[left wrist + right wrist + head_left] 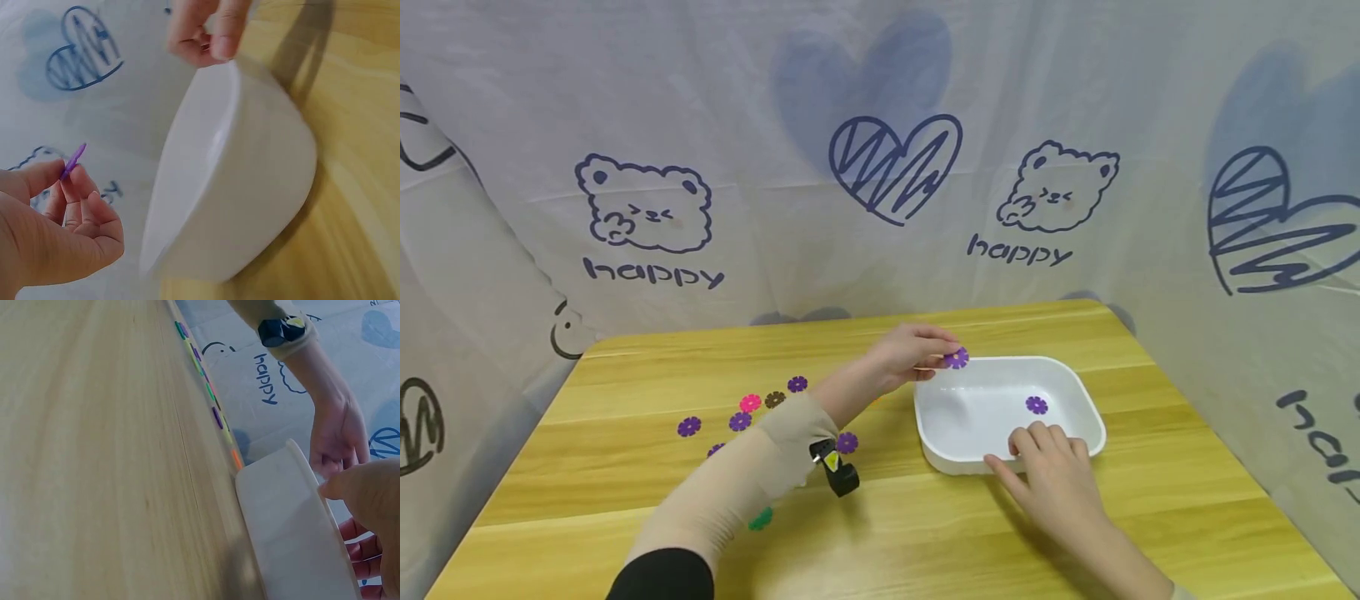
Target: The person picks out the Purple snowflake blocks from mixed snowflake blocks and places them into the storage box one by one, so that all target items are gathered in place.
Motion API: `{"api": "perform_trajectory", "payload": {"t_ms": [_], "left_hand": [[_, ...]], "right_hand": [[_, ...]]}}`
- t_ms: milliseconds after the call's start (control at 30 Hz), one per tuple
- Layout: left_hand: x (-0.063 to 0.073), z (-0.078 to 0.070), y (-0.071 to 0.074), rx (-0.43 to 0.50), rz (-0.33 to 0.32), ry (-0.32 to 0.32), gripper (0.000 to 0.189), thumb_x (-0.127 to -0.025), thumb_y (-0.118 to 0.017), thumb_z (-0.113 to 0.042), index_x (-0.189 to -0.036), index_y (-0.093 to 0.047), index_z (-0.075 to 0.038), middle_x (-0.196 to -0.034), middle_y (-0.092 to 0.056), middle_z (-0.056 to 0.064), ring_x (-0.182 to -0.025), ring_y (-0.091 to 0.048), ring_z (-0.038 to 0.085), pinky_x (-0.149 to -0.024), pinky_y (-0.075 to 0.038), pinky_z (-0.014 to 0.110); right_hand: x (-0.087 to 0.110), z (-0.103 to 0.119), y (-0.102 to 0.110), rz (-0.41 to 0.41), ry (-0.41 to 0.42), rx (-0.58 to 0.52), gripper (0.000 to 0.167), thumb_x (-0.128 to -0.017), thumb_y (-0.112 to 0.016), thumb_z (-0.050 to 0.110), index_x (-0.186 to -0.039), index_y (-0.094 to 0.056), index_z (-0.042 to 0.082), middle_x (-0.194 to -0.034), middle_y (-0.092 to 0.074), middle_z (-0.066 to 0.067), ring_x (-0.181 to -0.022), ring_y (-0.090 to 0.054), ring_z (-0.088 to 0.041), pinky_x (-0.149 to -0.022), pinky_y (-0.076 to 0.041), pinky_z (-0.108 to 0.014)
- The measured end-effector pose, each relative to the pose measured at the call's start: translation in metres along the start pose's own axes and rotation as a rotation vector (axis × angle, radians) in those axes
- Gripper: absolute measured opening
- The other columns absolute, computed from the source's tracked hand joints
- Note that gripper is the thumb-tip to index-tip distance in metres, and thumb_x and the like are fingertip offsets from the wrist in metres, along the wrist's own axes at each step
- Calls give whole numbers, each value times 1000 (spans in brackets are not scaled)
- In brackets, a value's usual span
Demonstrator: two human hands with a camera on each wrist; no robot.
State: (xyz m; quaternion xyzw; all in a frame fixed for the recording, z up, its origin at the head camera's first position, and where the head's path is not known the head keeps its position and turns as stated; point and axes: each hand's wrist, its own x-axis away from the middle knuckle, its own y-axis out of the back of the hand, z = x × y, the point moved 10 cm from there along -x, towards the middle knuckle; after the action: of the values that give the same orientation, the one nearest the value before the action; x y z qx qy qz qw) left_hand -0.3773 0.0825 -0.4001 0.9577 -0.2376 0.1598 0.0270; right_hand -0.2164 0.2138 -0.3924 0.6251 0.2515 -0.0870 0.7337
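My left hand (917,354) pinches a purple notched flower-shaped disc (957,358) between thumb and fingertips, over the far left corner of a white plastic basin (943,454). Seen edge-on in the left wrist view, the same purple disc (74,161) sticks up from the fingertips. A second purple disc (1037,405) lies inside the basin, toward its right side. At the near rim, my right hand (1056,479) grips the basin wall, thumb outside and fingers inside; the right wrist view shows the thumb (350,487) at the rim.
Left of the basin, several discs lie spread on the wooden table (880,542), among them a pink disc (750,403), a brown disc (775,400) and a green disc (761,519). My left forearm hides part of them. A printed cloth (760,100) hangs behind the table.
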Motion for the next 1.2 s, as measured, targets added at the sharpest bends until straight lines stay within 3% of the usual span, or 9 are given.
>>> {"api": "perform_trajectory", "payload": {"t_ms": [233,433,600,800,900,1033,1200], "left_hand": [[-18,18,-40,22,32,64,22,-91,-67,-13,-113,-68,-5,-83,-66,0,-69,-60,11,-61,-48,20],[-33,32,-58,35,33,66,23,-90,-67,-8,-113,-68,-3,-81,-67,1,-69,-64,11,-60,-50,20],[-46,37,-62,-20,-43,17,15,-88,-69,-4,-103,-70,-3,-75,-67,3,-64,-61,10,-55,-47,18],[-46,33,-65,-173,-155,-44,11,-87,-69,-2,-97,-70,-2,-78,-71,9,-61,-60,11,-50,-44,18],[-46,33,-68,-256,-167,-51,17,-85,-71,-4,-102,-70,-2,-87,-71,9,-66,-61,14,-59,-51,23],[-45,37,-71,-361,-138,-23,26,-83,-74,-10,-109,-69,-7,-97,-69,5,-76,-61,20,-76,-55,35],[-37,36,-73,-366,-57,-30,34,-84,-74,-13,-116,-65,-7,-109,-68,8,-95,-63,27,-86,-55,40]], "right_hand": [[-1,1,2,-27,20,4,32,-82,-73,42,-84,-56,15,-80,-48,2,-76,-43,-19,-67,-32,-32],[-2,1,3,-35,27,8,32,-82,-73,42,-83,-56,15,-80,-48,1,-76,-44,-20,-67,-33,-33],[-2,1,3,-34,27,8,32,-82,-73,42,-83,-56,15,-79,-48,1,-76,-44,-20,-67,-33,-33],[-1,2,3,-26,27,11,32,-82,-73,42,-83,-57,15,-79,-48,2,-75,-44,-19,-67,-34,-33],[-1,2,4,-34,31,11,31,-82,-73,41,-83,-57,15,-79,-48,2,-75,-44,-19,-67,-34,-33],[-1,3,4,-48,45,11,31,-81,-73,41,-82,-57,14,-78,-48,2,-74,-43,-18,-66,-34,-33],[-1,3,4,-44,41,9,31,-81,-73,41,-82,-57,14,-78,-47,2,-73,-43,-18,-65,-34,-33]]}}
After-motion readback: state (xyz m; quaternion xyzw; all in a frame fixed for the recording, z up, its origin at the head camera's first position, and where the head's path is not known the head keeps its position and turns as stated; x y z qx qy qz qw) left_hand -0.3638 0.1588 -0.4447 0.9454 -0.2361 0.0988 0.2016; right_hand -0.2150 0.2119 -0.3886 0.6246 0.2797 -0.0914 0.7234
